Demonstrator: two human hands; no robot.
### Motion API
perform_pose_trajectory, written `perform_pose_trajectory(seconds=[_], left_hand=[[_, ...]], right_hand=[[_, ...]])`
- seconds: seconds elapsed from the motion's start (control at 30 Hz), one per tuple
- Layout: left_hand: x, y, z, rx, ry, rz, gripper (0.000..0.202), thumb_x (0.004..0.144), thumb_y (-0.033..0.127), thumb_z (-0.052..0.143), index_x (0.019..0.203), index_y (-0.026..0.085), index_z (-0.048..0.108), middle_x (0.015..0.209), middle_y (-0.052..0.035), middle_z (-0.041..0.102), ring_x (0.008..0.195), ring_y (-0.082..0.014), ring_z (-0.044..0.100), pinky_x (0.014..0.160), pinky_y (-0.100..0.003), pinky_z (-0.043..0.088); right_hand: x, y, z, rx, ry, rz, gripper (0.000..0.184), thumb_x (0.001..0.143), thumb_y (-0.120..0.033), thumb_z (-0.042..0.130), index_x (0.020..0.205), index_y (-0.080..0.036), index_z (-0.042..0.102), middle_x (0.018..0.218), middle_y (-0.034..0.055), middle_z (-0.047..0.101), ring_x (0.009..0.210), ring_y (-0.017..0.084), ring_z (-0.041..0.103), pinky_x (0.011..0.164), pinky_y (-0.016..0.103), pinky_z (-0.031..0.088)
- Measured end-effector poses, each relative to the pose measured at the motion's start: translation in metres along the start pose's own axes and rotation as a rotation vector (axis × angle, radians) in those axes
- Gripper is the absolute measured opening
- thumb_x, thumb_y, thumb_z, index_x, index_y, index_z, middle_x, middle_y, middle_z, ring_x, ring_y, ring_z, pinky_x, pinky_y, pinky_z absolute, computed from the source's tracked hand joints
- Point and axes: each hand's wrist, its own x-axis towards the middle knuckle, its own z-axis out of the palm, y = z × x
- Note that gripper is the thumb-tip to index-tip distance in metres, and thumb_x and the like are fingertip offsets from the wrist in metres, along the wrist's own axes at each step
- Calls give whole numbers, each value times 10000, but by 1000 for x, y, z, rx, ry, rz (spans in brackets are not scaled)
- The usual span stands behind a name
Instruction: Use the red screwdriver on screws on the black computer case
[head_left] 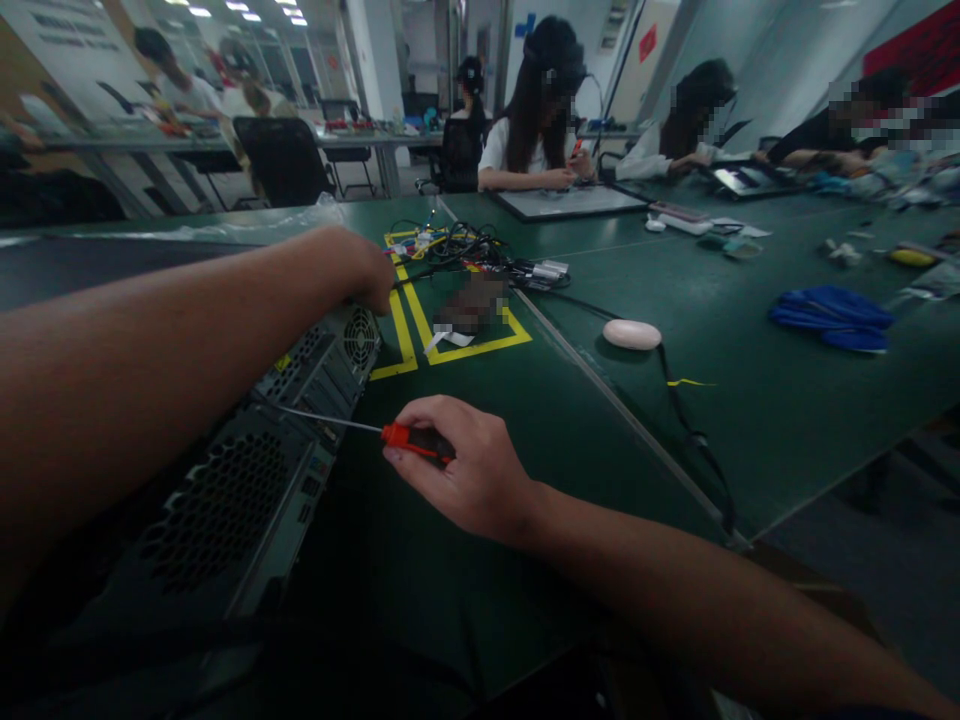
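A desktop computer case (300,470) lies at the left with its rear panel, vents and ports facing right. My right hand (469,460) is closed around the red and black handle of a screwdriver (409,438). Its long thin shaft points left to the rear panel of the case; whether the tip sits on a screw is hidden by my left forearm. My left hand (360,265) reaches across to the far end of the case, near the round fan grille. Its fingers bend down behind the wrist and are mostly hidden, so what they touch cannot be made out.
Beyond the case, a bundle of cables (472,245) lies by yellow tape markings (484,350) on the green table (600,440). A white oval mouse-like object (631,334) with a black cord and a blue cloth (832,318) lie to the right. Several people work across the table.
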Motion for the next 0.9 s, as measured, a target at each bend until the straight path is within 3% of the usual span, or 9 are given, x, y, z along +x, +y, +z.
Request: perform_pose_trajectory(seconds=[0.13,0.3,0.43,0.57,0.63,0.73,0.9], left_hand=[[2,-1,1,-111,-2,-11,621,1035,417,820,1509,35,944,1409,-260,964,1355,-440,869,1271,-543,612],[-16,9,-11,-22,-31,-13,564,1119,364,739,1527,20,923,1466,-252,942,1382,-400,860,1232,-483,621],[-19,9,-13,-53,-29,-31,558,1078,377,806,1521,65,941,1420,-218,958,1377,-407,870,1250,-504,627],[2,-2,2,-160,-12,-43,628,998,405,912,1537,85,950,1481,-238,936,1463,-471,836,1324,-559,581],[18,-11,13,-224,-6,-27,799,948,531,978,1649,155,910,1524,-209,928,1545,-510,780,1366,-593,540],[39,-22,28,-236,25,21,964,923,681,986,1741,191,851,1469,-180,941,1592,-505,735,1347,-559,545],[47,-25,33,-258,46,17,1021,893,698,997,1772,206,829,1529,-191,925,1618,-526,722,1348,-571,546]], right_hand=[[0,0,0,19,14,-32,118,1237,-345,819,1296,-244,810,1211,73,918,1032,234,869,1000,380,729],[1,0,0,23,27,-47,124,1244,-364,825,1277,-246,807,1212,68,922,1054,232,886,1011,361,725],[0,0,0,27,47,-62,115,1249,-346,817,1282,-236,806,1217,76,924,1049,232,883,1002,370,726],[1,-1,-1,3,16,-20,138,1248,-382,821,1289,-250,817,1203,67,917,1035,230,877,988,366,723],[1,-1,-1,-1,20,-23,156,1250,-404,819,1278,-250,818,1191,65,919,1018,226,874,977,361,721],[1,-1,-1,0,37,-24,167,1242,-405,824,1285,-244,822,1196,71,928,1006,225,874,965,360,719],[0,-1,-1,3,44,-28,178,1206,-366,855,1324,-233,842,1222,83,939,1032,239,885,984,365,722]])
